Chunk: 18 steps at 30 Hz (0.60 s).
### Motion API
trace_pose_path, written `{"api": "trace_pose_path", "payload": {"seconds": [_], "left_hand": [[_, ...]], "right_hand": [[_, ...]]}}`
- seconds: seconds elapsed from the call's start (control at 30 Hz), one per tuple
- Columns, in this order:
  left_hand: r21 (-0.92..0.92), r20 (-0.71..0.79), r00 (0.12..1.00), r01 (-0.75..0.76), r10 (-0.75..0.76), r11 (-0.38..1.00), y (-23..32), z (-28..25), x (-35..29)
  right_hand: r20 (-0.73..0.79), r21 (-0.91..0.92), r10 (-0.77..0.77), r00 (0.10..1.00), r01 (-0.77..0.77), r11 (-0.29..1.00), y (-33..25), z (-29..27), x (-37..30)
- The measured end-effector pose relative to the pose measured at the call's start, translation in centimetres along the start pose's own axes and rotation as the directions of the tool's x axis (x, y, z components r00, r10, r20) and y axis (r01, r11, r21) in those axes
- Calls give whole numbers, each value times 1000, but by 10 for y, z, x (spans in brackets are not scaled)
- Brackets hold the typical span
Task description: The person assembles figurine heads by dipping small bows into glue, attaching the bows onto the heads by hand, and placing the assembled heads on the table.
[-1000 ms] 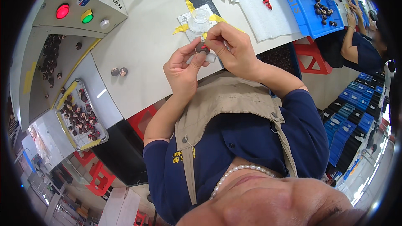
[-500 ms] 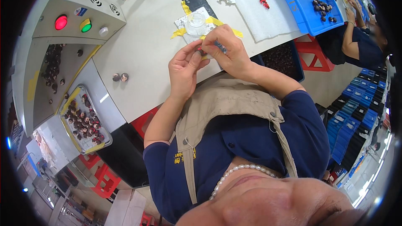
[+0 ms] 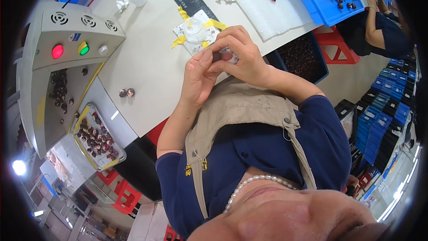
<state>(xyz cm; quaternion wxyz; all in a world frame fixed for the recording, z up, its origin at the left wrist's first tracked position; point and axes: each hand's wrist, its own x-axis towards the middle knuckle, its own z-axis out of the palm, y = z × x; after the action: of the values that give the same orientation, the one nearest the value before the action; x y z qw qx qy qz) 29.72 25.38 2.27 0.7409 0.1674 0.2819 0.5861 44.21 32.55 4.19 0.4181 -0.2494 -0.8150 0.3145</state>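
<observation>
Both my hands meet in front of my apron, over the near edge of the table. Between the fingertips sits a small dark brown round piece (image 3: pixel 217 56), mostly covered by them. My left hand (image 3: pixel 197 75) pinches it from the left, and my right hand (image 3: pixel 242 56) closes round it from the right with bent fingers. Just beyond them stands a clear round dish (image 3: pixel 193 27) on a speckled white pad (image 3: pixel 179 31) stuck down with yellow tape. Two small dark balls with pale patches (image 3: pixel 126 93) lie on the table to the left.
At left stands a grey machine (image 3: pixel 82 35) with lit red and green buttons. Below it, a metal tray (image 3: pixel 118 159) holds several dark balls. A blue tray (image 3: pixel 312 13) with more lies far right, beyond a white sheet (image 3: pixel 263 20). A co-worker's arm (image 3: pixel 372 22) shows at right.
My hands have drawn closer together around the piece, and my right fingers now cover more of it. The view has shifted slightly, moving the table items in the picture.
</observation>
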Motion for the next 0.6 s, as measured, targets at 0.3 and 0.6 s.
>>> {"api": "trace_pose_path", "payload": {"seconds": [0.3,0.6], "left_hand": [[119,-197,859,-458,473,881,38,-37,-34],[926,-303,-90,208,949,316,163,-154,-231]], "right_hand": [[-233,-54,47,971,-61,997,31,-38,-6],[-169,-686,-70,983,-66,725,145,-109,19]]}}
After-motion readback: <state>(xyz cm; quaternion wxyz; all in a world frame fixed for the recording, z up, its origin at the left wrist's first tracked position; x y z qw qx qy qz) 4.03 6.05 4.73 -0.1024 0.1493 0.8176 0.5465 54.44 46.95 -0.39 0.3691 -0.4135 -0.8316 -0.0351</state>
